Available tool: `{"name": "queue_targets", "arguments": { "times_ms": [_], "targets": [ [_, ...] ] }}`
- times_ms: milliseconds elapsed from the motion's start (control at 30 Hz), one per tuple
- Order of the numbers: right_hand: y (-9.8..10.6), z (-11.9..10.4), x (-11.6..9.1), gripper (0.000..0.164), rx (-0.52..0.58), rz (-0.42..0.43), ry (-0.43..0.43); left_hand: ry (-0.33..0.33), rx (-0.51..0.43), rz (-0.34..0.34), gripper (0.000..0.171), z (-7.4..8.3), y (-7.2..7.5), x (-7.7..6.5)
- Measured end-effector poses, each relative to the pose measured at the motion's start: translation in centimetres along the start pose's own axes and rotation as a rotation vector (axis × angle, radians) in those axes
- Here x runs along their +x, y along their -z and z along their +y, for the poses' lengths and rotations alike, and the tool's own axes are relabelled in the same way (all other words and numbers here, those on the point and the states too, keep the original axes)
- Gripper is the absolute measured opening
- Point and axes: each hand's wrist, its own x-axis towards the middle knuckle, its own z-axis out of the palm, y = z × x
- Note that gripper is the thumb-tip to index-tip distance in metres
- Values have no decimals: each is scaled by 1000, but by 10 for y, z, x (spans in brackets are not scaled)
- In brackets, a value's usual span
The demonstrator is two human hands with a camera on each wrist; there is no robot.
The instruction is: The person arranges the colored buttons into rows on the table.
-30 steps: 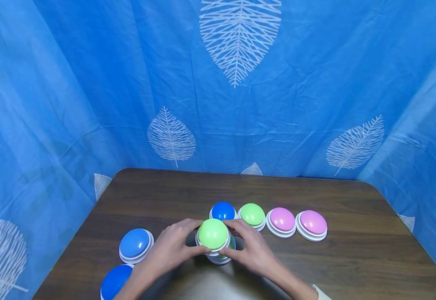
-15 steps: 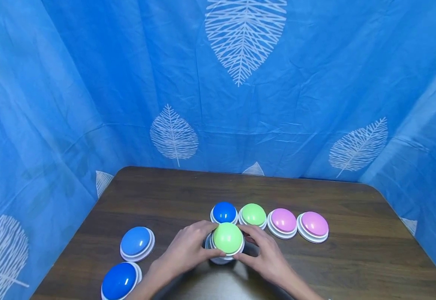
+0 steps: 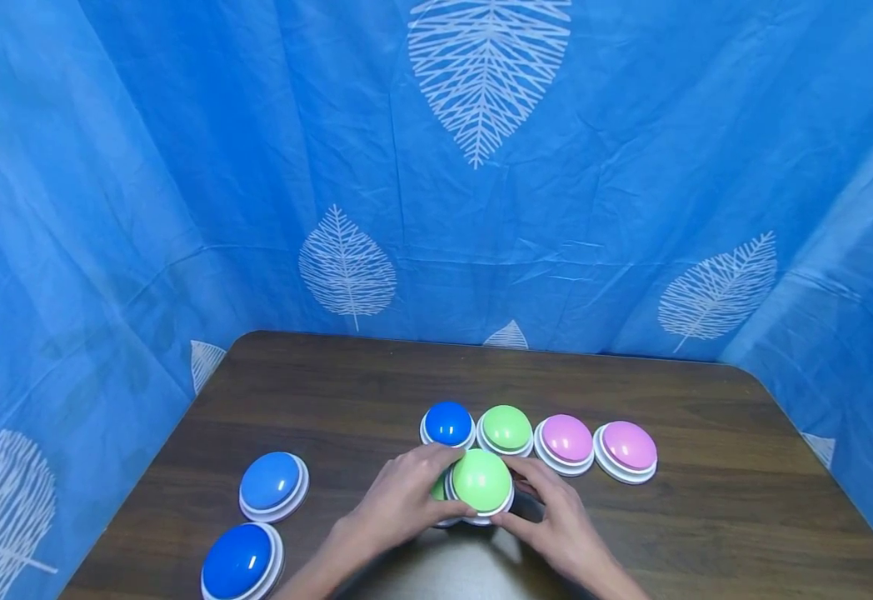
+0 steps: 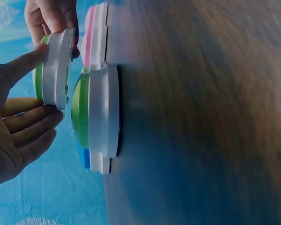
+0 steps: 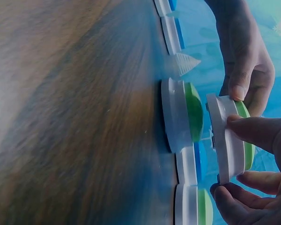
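Observation:
Both hands hold one push button [image 3: 481, 481] with a green dome and white base. My left hand [image 3: 399, 496] grips its left side and my right hand [image 3: 556, 517] its right, thumbs at the near rim and fingers around the far side. The wrist views show its base raised off the table, with a gap beneath. A second green button [image 4: 82, 112] stands on the table, to the left of the held one; in the head view my left hand and the held button mostly hide it.
Behind the hands a row holds a dark blue button [image 3: 448, 423], a green button [image 3: 506, 428] and two pink buttons, the outer pink one [image 3: 629, 446] furthest right. At left are a light blue button [image 3: 270, 482] and a dark blue button [image 3: 237, 562]. A blue curtain [image 3: 436, 208] surrounds the wooden table [image 3: 331, 375].
Both hands have carried the green button to the right, from in front of the dark blue button towards the green one in the row. The buttons on the table have stayed put.

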Motion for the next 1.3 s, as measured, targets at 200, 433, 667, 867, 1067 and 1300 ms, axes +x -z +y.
{"name": "queue_targets", "arguments": {
  "times_ms": [200, 433, 667, 867, 1067, 1300],
  "targets": [
    [5, 2, -4, 61, -3, 18, -89, -32, 1, 1, 65, 5, -7, 6],
    [10, 6, -7, 61, -22, 36, -133, -48, 15, -21, 63, 9, -15, 13],
    [12, 13, -10, 61, -58, 70, -100, -53, 39, -23, 60, 12, -23, 19],
    [14, 19, -13, 62, -123, 112, -17, -68, 102, -7, 57, 15, -28, 23],
    [15, 25, -15, 61, -190, 120, -23, -72, 103, -32, 55, 15, -35, 28],
    [16, 29, -17, 57, -242, 77, -95, -58, 83, -91, 55, 13, -39, 32]
  ]
}}
